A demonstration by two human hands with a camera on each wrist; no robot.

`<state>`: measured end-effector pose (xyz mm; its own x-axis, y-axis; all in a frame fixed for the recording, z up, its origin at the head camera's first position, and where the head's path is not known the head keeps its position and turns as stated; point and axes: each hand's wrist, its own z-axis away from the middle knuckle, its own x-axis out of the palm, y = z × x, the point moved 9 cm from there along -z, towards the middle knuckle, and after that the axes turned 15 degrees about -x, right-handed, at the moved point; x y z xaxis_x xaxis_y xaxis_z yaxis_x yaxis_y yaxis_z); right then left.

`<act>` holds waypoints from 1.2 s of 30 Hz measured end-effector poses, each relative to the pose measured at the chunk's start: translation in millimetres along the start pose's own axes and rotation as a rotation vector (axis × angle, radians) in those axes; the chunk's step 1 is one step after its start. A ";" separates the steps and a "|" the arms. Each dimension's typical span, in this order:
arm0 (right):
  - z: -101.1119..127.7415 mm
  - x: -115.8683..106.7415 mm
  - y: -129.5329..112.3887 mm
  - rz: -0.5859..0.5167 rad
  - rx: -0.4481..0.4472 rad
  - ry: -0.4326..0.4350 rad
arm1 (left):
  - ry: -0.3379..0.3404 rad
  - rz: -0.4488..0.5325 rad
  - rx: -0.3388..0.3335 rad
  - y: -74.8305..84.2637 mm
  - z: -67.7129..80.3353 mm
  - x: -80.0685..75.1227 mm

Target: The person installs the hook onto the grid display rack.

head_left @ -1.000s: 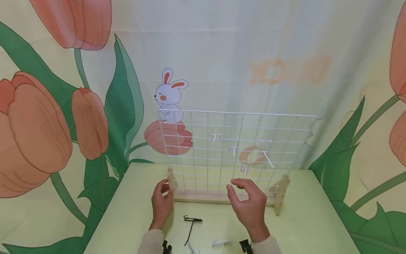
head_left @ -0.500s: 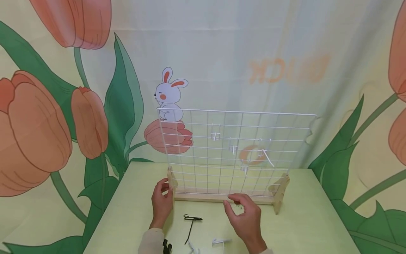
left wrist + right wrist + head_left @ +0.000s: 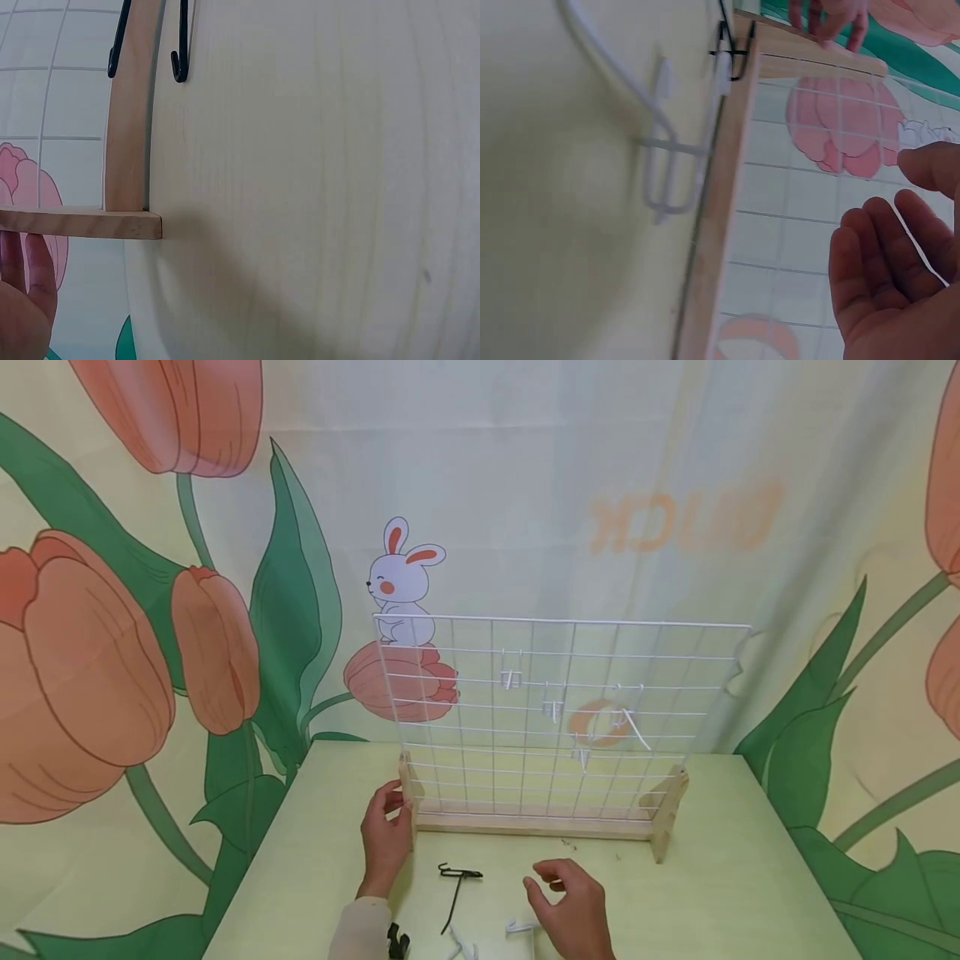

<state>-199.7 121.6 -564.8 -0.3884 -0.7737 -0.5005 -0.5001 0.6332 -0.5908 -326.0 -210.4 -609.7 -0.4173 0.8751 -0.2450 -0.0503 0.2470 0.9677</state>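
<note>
A white wire grid panel (image 3: 491, 724) stands upright in a wooden base with a side leg (image 3: 408, 797) at its left. My left hand (image 3: 386, 837) rests its fingertips against that leg's outer face; in the left wrist view, two fingers (image 3: 41, 266) meet the wood from below. My right hand (image 3: 572, 910) is above the table in front of the base, thumb and fingers apart and nothing between them. Near it lie a white hook (image 3: 517, 928) and another white hook (image 3: 462, 946). A black hook (image 3: 459, 875) lies between the hands. The right wrist view shows a white hook (image 3: 671, 150), blurred.
Several white hooks hang on the grid, among them a long-armed hook (image 3: 636, 729) at the right. The base's right leg (image 3: 666, 818) stands on the pale table (image 3: 735, 877). Behind is a curtain (image 3: 480, 510) printed with tulips and a rabbit.
My right hand has come down and back from in front of the grid toward the white hooks at the near edge. The left hand has stayed at the wooden leg.
</note>
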 end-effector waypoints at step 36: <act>70.9 48.4 46.1 0.038 0.199 -0.581 | 0.002 0.002 -0.019 -4.5 -1.9 2.4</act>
<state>-186.7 114.8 -661.2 0.1103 -0.6482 -0.7535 -0.3188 0.6950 -0.6445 -328.5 -210.2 -614.6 -0.4188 0.8749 -0.2432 -0.0668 0.2374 0.9691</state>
